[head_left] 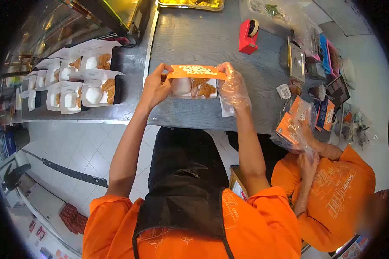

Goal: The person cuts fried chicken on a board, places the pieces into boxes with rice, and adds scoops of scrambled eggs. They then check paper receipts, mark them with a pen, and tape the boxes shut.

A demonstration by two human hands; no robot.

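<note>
A food box with an orange printed lid [194, 72] sits in front of me on the dark table [194, 43]. Below the lid's edge show white rice [181, 86] and fried pieces [204, 88]. My left hand [158, 84] is bare and pinches the lid's left end. In a clear plastic glove, my right hand [234, 88] grips the right end of the lid. A white sheet [225, 108] lies partly under the gloved hand.
Several open boxes of rice and fried pieces [100, 91] stand at left. A red tape dispenser [249, 36], metal container [294, 60] and tray of yellow food [192, 4] lie beyond. At right, a co-worker in orange [333, 190] holds a plastic bag of orange boxes [291, 125].
</note>
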